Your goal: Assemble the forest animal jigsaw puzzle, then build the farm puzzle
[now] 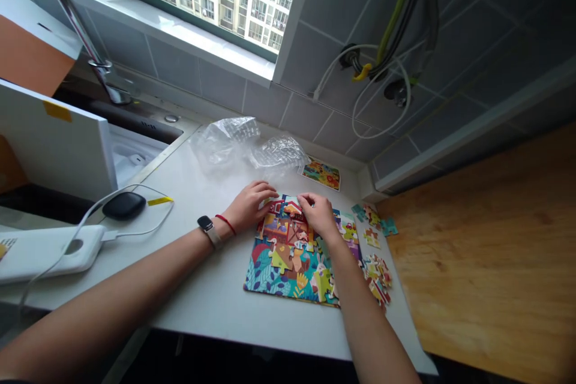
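Note:
A colourful jigsaw puzzle [270, 276] with an animal picture lies on the white counter, loose pieces laid over parts of it. My left hand [252, 207] rests at its upper left corner, fingers slightly bent and apart, fingertips touching the edge. At the top edge my right hand [317, 214] has thumb and fingers pinched together on a puzzle piece [293, 206], mostly covered by the fingertips. My right forearm hides part of the puzzle's right side. More loose puzzle pieces [378, 273] are heaped to the right, some beneath the forearm.
Crumpled clear plastic wrap [229, 144] and a small picture card [321, 173] lie behind the puzzle. Leftward are a black mouse-shaped object [124, 206], a white power strip [54, 252] with a cable, and a sink tap [101, 66]. A wooden board [486, 246] borders the counter's right.

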Available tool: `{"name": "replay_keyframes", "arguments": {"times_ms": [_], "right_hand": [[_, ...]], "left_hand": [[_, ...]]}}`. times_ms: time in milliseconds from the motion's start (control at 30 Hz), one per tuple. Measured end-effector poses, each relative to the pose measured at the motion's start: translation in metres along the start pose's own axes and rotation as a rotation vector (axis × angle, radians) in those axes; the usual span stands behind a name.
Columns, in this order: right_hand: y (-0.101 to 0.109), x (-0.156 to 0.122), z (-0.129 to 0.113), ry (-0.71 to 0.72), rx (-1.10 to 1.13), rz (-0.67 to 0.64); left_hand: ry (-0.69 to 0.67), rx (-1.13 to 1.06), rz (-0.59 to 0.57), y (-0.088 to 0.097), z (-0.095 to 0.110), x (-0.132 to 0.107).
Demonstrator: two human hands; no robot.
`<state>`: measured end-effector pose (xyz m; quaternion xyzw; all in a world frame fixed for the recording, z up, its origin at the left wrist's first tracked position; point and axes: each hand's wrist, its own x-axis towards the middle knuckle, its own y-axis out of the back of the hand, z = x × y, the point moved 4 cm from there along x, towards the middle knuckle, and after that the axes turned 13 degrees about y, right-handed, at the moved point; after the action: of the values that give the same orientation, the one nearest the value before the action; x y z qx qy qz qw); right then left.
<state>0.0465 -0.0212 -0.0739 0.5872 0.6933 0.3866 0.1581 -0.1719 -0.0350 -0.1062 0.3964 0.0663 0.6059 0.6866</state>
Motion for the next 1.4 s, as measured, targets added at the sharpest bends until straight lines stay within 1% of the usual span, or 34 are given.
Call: {"name": "replay_keyframes", "arguments": {"times_ms": [100,233,433,533,733,833,900,1000,1133,1233,1400], "right_hand": [[-0.005,0.006,-0.002,-0.011,-0.062,-0.036],[-0.008,0.011,-0.002,-0.026,-0.128,-0.042],[-0.013,0.014,0.000,-0.028,-0.229,-0.071],[-0.015,0.015,0.001,-0.021,-0.270,-0.073],[-0.016,0.016,-0.002,0.014,-0.298,-0.065],[-0.013,0.012,-0.006,0.077,-0.301,-0.058],[-0.013,0.008,-0.009,0.163,-0.302,-0.103],[-0.015,0.002,-0.010,0.265,-0.302,-0.213],[-0.018,0.001,-0.009,0.293,-0.279,-0.290],[-0.018,0.004,-0.010,0.307,-0.267,-0.309],[-0.015,0.012,-0.009,0.287,-0.300,-0.338]], "left_hand": [[0.002,0.037,-0.006,-0.002,0.000,0.000],[-0.032,0.046,-0.042,-0.004,0.002,-0.001],[-0.052,0.092,-0.096,-0.012,0.002,-0.005],[-0.040,0.135,-0.122,-0.015,0.002,-0.007],[-0.015,0.142,-0.136,-0.016,0.003,-0.009],[-0.019,0.128,-0.128,-0.015,0.004,-0.008],[-0.024,0.122,-0.128,-0.014,0.005,-0.008],[-0.028,0.086,-0.133,-0.015,0.005,-0.008],[-0.030,0.026,-0.154,-0.017,0.003,-0.009],[-0.031,0.027,-0.172,-0.018,0.002,-0.010],[-0.064,-0.004,-0.183,-0.016,0.005,-0.009]]}}
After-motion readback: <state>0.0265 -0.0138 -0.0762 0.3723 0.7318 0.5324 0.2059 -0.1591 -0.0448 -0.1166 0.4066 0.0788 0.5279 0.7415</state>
